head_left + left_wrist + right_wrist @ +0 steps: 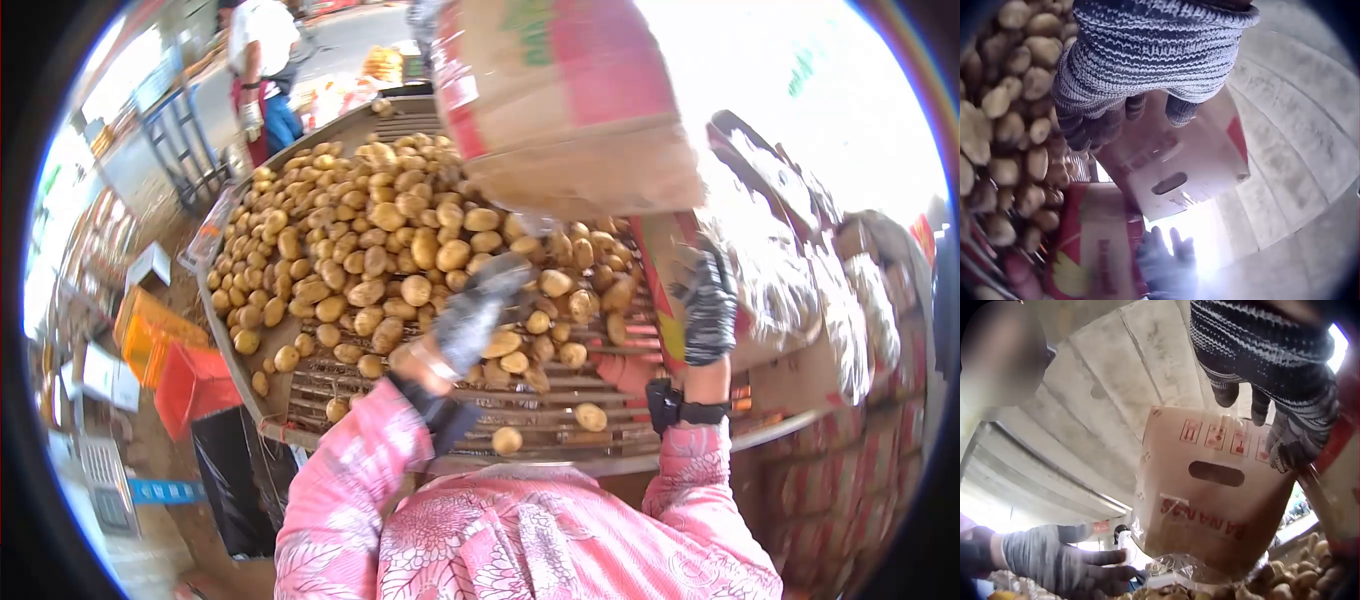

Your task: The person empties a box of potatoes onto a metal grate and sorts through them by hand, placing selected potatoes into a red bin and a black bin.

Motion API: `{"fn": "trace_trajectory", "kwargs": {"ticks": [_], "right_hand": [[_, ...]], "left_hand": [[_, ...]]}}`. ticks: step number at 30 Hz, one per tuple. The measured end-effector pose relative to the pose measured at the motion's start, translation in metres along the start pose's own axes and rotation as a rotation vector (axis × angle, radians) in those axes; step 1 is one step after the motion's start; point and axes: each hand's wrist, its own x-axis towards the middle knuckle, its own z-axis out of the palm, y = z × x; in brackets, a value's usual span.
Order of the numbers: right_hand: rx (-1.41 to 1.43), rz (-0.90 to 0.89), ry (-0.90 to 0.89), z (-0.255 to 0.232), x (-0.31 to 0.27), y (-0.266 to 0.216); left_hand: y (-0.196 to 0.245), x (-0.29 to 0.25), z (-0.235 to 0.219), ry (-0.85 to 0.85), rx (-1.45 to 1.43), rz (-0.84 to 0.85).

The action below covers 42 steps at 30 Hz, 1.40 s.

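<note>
A cardboard banana carton (570,110), printed red and brown, hangs tilted over the far side of a slatted table (380,405) heaped with potatoes (370,230). A hand slot and the word BANANAS show on the carton's side (1213,509) in the right wrist view. My gloved left hand (480,310) is over the potatoes, below the carton, its fingers extended towards it in the right wrist view. My gloved right hand (708,305) is beside a second carton (1094,244) at the table's right, with fingers spread in the left wrist view. Neither hand visibly grips the hanging carton.
Clear plastic bags and more cartons (770,250) line the right side. Orange (160,335) and red crates (195,385) stand on the floor at left. Beyond the table's far left edge stands a person (262,70) near a blue hand truck (185,140).
</note>
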Motion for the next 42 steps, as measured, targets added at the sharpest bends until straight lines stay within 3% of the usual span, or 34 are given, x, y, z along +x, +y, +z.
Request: {"fn": "trace_trajectory", "kwargs": {"ticks": [2, 4, 5, 6, 8, 9, 11, 12, 14, 15, 18, 19, 22, 28, 30, 35, 37, 42], "right_hand": [[0.139, 0.121, -0.040, 0.000, -0.029, 0.007], [0.066, 0.132, -0.140, -0.020, -0.036, 0.051], [0.048, 0.128, -0.169, -0.026, -0.044, 0.067], [-0.007, 0.255, -0.161, -0.026, -0.058, 0.063], [-0.161, 0.100, -0.290, -0.051, -0.063, 0.127], [-0.161, 0.116, -0.279, -0.055, -0.070, 0.127], [-0.742, 0.087, -0.416, -0.056, -0.089, 0.117], [-0.744, 0.119, -0.403, -0.057, -0.095, 0.112], [-1.033, 0.090, -0.664, -0.061, -0.104, 0.107], [-1.035, 0.055, -0.663, -0.065, -0.112, 0.116], [-1.016, 0.198, -0.715, -0.074, -0.131, 0.116], [-1.111, 0.254, -0.818, -0.076, -0.134, 0.115], [-1.142, 0.284, -0.884, -0.088, -0.157, 0.127], [-1.127, 0.219, -0.883, -0.095, -0.163, 0.132], [-1.136, 0.194, -0.938, -0.096, -0.157, 0.136], [-1.188, 0.178, -1.112, -0.090, -0.145, 0.140], [-1.238, 0.213, -1.161, -0.085, -0.136, 0.131], [-1.303, 0.081, -1.234, -0.079, -0.114, 0.132]], "left_hand": [[-0.006, -0.035, -0.033, 0.014, -0.044, -0.042], [-0.030, -0.069, -0.081, 0.096, 0.078, 0.014], [-0.032, -0.087, -0.091, 0.224, 0.045, -0.056], [-0.034, -0.107, -0.100, 0.358, 0.011, -0.121], [-0.057, -0.142, -0.130, 0.479, 0.191, -0.098], [-0.077, -0.157, -0.156, 0.473, 0.197, -0.115], [-0.113, -0.177, -0.196, 0.589, 0.848, -0.078], [-0.116, -0.182, -0.189, 0.565, 0.857, -0.102], [-0.123, -0.193, -0.171, 0.592, 1.271, -0.149], [-0.132, -0.197, -0.165, 0.530, 1.629, -0.082], [-0.141, -0.191, -0.162, 0.426, 1.864, -0.230], [-0.134, -0.185, -0.157, 0.411, 1.832, -0.320], [-0.131, -0.176, -0.162, 0.320, 1.782, -0.391], [-0.130, -0.158, -0.138, 0.211, 1.715, -0.524], [-0.147, -0.163, -0.153, 0.256, 1.708, -0.352], [-0.132, -0.161, -0.129, 0.304, 1.699, -0.517], [-0.137, -0.162, -0.131, 0.369, 1.694, -0.365], [-0.135, -0.163, -0.125, 0.414, 1.618, -0.317]]}}
